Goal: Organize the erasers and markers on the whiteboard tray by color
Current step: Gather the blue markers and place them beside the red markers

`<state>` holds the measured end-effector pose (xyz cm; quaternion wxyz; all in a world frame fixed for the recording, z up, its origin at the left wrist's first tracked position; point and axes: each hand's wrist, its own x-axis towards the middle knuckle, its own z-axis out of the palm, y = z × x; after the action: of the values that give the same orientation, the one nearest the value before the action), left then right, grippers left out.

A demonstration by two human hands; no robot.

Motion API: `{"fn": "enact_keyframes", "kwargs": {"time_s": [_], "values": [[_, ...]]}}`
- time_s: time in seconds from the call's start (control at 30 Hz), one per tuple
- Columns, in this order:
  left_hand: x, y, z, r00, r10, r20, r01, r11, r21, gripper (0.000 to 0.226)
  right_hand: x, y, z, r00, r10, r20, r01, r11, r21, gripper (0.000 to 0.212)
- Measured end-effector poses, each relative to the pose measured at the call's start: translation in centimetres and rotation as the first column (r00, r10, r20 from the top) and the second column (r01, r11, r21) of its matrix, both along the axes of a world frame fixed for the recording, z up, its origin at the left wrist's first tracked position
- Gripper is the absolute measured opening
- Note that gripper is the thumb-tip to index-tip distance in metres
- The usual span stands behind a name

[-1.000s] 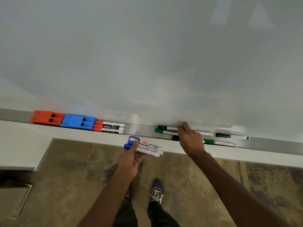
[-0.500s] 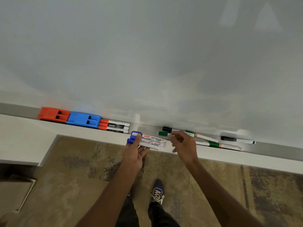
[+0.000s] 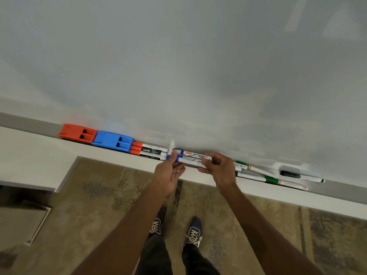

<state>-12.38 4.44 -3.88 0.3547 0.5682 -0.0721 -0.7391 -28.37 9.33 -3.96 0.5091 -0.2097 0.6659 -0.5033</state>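
Observation:
A bundle of blue-capped markers (image 3: pixel 189 156) is held at the tray's front edge by both hands: my left hand (image 3: pixel 168 173) grips the capped end, my right hand (image 3: pixel 218 169) pinches the other end. On the grey tray (image 3: pixel 35 128) lie a red eraser (image 3: pixel 76 132), a blue eraser (image 3: pixel 112 143) and three red-capped markers (image 3: pixel 150 150) in a row. To the right of my hands lie green-capped markers (image 3: pixel 272 179) and a black marker (image 3: pixel 297 176); part of that group is hidden behind my right hand.
The whiteboard (image 3: pixel 178 66) rises behind the tray. A white ledge (image 3: pixel 29 155) runs in front of the tray on the left. Below are patterned carpet (image 3: pixel 99 195) and my two shoes (image 3: pixel 193 231).
My right hand left the green and black markers and moved left onto the blue markers. My left hand lifted the blue bundle up toward the tray beside the red markers.

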Motion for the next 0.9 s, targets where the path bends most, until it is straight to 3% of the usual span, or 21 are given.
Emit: {"fn": "enact_keyframes", "kwargs": {"time_s": [0.07, 0.13, 0.23, 0.3, 0.4, 0.47, 0.57, 0.8, 0.9], "values": [[0.5, -0.3, 0.2, 0.986, 0.056, 0.159, -0.057, 0.998, -0.002, 0.027, 0.0, -0.7, -0.1, 0.999, -0.009, -0.044, 0.009, 1.0, 0.016, 0.02], [0.9, 0.2, 0.4, 0.909, 0.1, 0.405, -0.071, 0.994, -0.087, 0.016, 0.2, -1.2, -0.4, 0.996, 0.004, -0.088, -0.001, 0.999, 0.032, 0.019], [0.9, 2.1, 0.3, 0.648, 0.041, 0.761, 0.296, 0.906, -0.302, 0.016, 0.5, -1.9, -0.9, 0.991, 0.036, -0.131, -0.029, 0.998, 0.052, 0.017], [0.8, 3.0, -0.5, 0.493, -0.008, 0.87, 0.606, 0.721, -0.337, 0.028, 0.8, -2.3, -1.2, 0.985, 0.057, -0.164, -0.047, 0.997, 0.068, 0.016], [0.6, 3.1, -2.1, 0.249, -0.102, 0.963, 0.906, 0.377, -0.194, 0.058, 1.4, -2.6, -1.5, 0.957, 0.094, -0.275, -0.063, 0.991, 0.122, 0.017], [0.4, 2.8, -3.2, 0.038, -0.052, 0.998, 0.986, 0.164, -0.029, 0.071, 1.9, -2.6, -1.3, 0.939, 0.107, -0.327, -0.049, 0.982, 0.181, 0.025], [0.3, 2.4, -4.3, -0.177, -0.013, 0.984, 0.983, 0.038, 0.178, 0.078, 2.8, -2.6, -0.9, 0.956, 0.082, -0.281, -0.017, 0.974, 0.226, 0.034], [0.6, 2.2, -5.5, -0.291, 0.056, 0.955, 0.957, 0.031, 0.29, 0.083, 3.8, -3.0, 0.0, 0.995, -0.089, -0.038, 0.095, 0.963, 0.252, 0.036], [0.6, 2.2, -5.6, -0.31, 0.055, 0.949, 0.951, 0.02, 0.31, 0.086, 3.8, -2.9, 0.3, 0.994, -0.112, -0.004, 0.11, 0.963, 0.245, 0.023]]}}
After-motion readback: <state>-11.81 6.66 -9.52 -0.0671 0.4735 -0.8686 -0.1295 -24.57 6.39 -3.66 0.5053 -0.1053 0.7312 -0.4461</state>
